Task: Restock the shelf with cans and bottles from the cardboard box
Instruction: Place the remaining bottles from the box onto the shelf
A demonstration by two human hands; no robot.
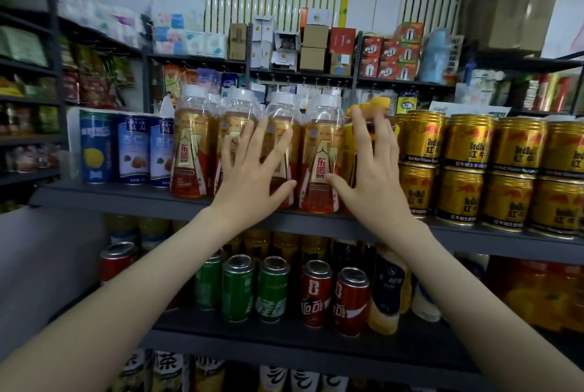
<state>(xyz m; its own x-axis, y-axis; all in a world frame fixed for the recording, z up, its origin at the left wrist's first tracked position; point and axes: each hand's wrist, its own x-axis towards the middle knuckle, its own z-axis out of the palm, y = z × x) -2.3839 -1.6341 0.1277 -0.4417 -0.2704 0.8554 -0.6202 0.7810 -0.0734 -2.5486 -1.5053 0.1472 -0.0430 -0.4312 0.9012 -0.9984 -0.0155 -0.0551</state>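
Left hand (252,176) and right hand (373,180), each grip spread wide, touch the amber bottles (319,151).

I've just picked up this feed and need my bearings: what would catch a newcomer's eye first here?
Two open hands, the left hand and right hand, spread against a row of amber bottles at the front of the middle shelf. Right of them, gold cans stand stacked two high; green cans and red cans line the shelf below.

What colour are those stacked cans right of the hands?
The stacked cans are gold with red markings; the head view shows them.
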